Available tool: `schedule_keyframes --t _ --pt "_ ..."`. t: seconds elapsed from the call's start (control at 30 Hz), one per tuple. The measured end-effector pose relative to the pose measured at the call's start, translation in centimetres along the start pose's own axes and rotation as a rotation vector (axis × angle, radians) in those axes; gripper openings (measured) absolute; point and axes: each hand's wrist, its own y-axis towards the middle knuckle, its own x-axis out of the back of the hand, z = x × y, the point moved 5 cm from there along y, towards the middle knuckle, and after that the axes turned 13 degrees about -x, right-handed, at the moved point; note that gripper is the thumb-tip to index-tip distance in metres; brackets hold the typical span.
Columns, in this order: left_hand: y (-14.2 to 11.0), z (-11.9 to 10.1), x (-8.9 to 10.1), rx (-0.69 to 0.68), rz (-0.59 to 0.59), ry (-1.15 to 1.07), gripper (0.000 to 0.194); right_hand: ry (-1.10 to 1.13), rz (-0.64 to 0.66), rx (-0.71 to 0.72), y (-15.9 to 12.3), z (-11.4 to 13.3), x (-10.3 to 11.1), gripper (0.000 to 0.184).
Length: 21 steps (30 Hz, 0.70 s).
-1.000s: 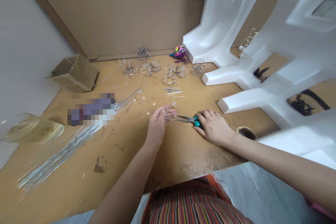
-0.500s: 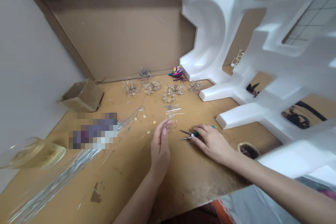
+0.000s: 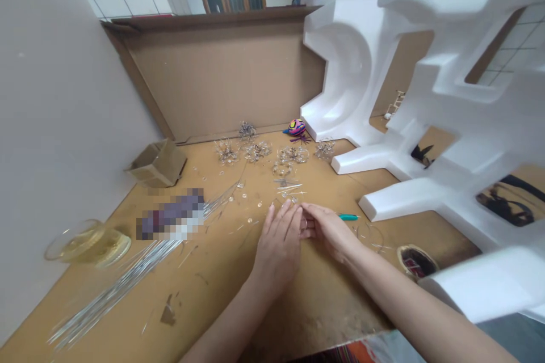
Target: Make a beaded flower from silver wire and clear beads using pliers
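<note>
My left hand (image 3: 279,247) is over the table with its back up, its fingers long and close together. My right hand (image 3: 330,229) meets it from the right, thumb and fingers drawn in at the left fingertips. Both close around a small beaded wire piece (image 3: 304,224), mostly hidden by the fingers; a thin loop shows between them. Just behind my right hand lies a pair of pliers, of which only a green handle (image 3: 348,217) shows. Beyond my fingertips are short cut wires (image 3: 288,186) and clear beads (image 3: 259,204).
Several beaded wire clusters (image 3: 258,150) stand along the back near a colourful ball-shaped ornament (image 3: 297,127). To the left are long wires (image 3: 123,281), a cardboard box (image 3: 157,163) and a clear container (image 3: 91,244). White foam packing (image 3: 404,198) and a round pot (image 3: 417,262) border the right.
My right hand has let go of the pliers and moved left to meet my left hand. My left hand has turned back-up over the beaded wire. The view has tilted up.
</note>
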Motion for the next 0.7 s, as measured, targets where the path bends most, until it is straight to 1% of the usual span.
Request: schedule_keyframes --t 0.03,0.1,0.17,0.23,0.33,0.43,0.47,0.5,0.57,0.63,0.7 --pt "-0.1 0.1 -0.2 -0.002 0.015 0.040 0.046 -0.010 -0.014 0.005 0.1 0.1 0.1 0.032" --pt "-0.4 0.4 -0.8 -0.015 0.040 0.091 0.046 -0.032 0.000 0.004 0.5 0.3 0.0 0.039" --pt "-0.5 0.5 -1.3 -0.058 0.070 0.097 0.046 -0.068 0.019 0.008 1.1 0.5 -0.3 0.036" --pt "-0.6 0.6 -1.6 -0.088 0.123 0.080 0.045 -0.083 -0.001 0.027 1.8 0.6 -0.3 0.032" --pt "-0.8 1.1 -1.0 -0.110 0.166 0.041 0.044 -0.053 -0.041 0.053 3.0 0.6 0.3 0.031" --pt "-1.3 1.8 0.1 -0.138 0.147 -0.096 0.047 -0.036 -0.014 0.045 3.7 0.4 1.0 0.032" --pt "-1.5 2.4 0.5 -0.098 0.096 -0.137 0.047 -0.038 0.011 0.040 3.7 0.3 1.2 0.032" --pt "-1.7 3.3 1.0 -0.011 0.018 -0.170 0.046 -0.043 0.039 0.035 3.7 0.3 1.3 0.031" --pt "-2.4 5.5 1.3 0.251 -0.130 -0.269 0.047 -0.058 0.093 0.023 3.4 0.2 1.4 0.029" --pt "-3.4 7.5 0.7 0.520 -0.244 -0.466 0.045 -0.075 0.125 0.007 3.1 0.1 1.5 0.028" --pt "-4.6 8.7 -0.9 0.782 -0.296 -0.779 0.039 -0.094 0.139 -0.009 3.0 -0.1 1.4 0.027"
